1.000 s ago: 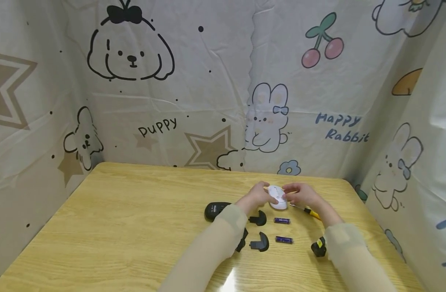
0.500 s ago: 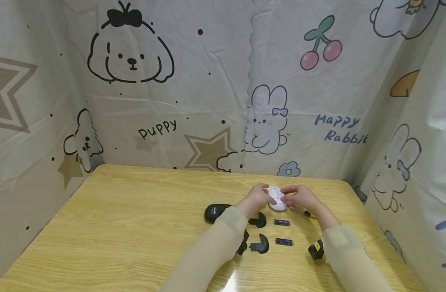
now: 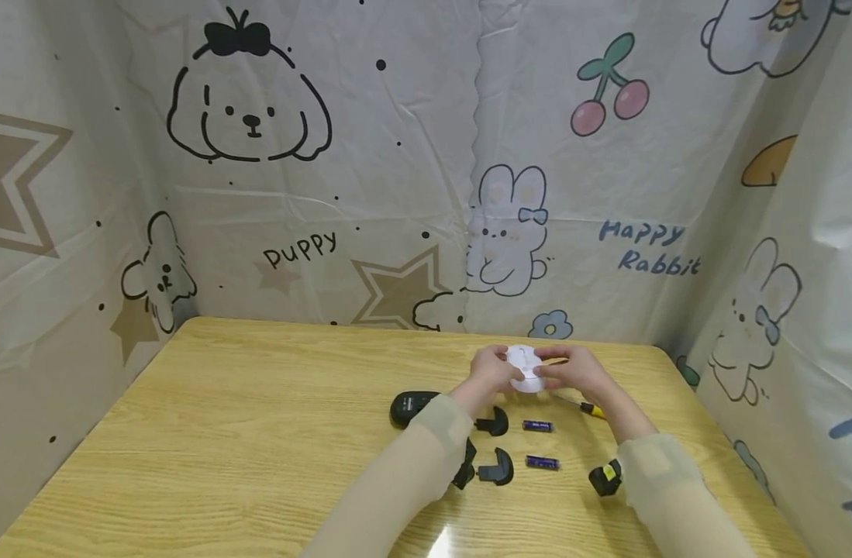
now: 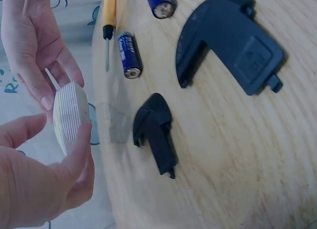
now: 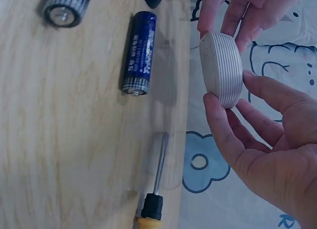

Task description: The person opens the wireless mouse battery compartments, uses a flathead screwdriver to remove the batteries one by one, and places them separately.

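Observation:
Both hands hold a white computer mouse [image 3: 524, 361] near the far edge of the table. My left hand [image 3: 491, 372] grips its left side, thumb on the near face. From the other side, the fingers of my right hand [image 3: 576, 370] pinch its right edge. Both wrist views show the mouse's ribbed side [image 5: 229, 70], apart from the wooden surface. Closer to me lie two curved black covers, one [image 3: 494, 421] behind the other [image 3: 497, 466]. Right of them are two blue batteries, one [image 3: 538, 426] farther back and one [image 3: 542, 463] nearer.
A black mouse [image 3: 408, 406] lies left of the covers, partly hidden by my left sleeve. A screwdriver with a yellow and black handle [image 3: 593, 409] lies by the right forearm. A black block with a yellow mark [image 3: 605, 478] is beside the right sleeve. Printed cloth [image 3: 398, 194] hangs behind the table.
The white mouse has risen slightly and tilted in both hands. The right fingers have shifted a little along its edge. Covers and batteries have stayed in place.

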Demonstrator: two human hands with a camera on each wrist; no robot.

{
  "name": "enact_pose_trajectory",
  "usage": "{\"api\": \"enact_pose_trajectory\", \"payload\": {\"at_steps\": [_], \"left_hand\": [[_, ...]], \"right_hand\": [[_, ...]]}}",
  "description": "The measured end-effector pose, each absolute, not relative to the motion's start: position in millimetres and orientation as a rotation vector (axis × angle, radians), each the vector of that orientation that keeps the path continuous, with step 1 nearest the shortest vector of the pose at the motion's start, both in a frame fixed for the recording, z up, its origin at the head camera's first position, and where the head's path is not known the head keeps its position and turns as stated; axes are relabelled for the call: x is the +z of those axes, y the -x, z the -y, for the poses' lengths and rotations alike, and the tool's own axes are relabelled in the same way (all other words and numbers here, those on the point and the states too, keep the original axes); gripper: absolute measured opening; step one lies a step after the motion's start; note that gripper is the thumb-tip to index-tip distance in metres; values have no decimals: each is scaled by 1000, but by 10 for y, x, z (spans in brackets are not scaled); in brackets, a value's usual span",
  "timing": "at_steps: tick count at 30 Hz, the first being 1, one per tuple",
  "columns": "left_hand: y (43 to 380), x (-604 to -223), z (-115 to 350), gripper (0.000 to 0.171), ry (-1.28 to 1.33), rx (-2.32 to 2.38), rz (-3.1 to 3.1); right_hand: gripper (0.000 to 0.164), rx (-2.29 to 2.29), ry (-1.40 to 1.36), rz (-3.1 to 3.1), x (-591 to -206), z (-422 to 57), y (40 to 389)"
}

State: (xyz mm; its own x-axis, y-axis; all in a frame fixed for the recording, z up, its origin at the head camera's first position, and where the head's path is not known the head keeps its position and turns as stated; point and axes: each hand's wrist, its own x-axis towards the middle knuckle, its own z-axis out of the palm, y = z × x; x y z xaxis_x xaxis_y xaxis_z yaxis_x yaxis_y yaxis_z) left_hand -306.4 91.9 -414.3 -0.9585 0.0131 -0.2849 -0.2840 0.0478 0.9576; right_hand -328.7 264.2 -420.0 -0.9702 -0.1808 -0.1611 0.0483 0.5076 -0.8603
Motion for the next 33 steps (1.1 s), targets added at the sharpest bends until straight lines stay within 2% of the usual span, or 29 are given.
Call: {"api": "enact_pose_trajectory", "payload": {"at_steps": [24,33], "left_hand": [[2918,-3767,-755,74,75,1971,-2373],[2837,-3621,-600,74,-37,2021,-2303]], "right_hand": [[65,-1443,156,-2628,-3749,-2469,2978],[68,-1519,271,-2685,-3605,-2383,2824]]}}
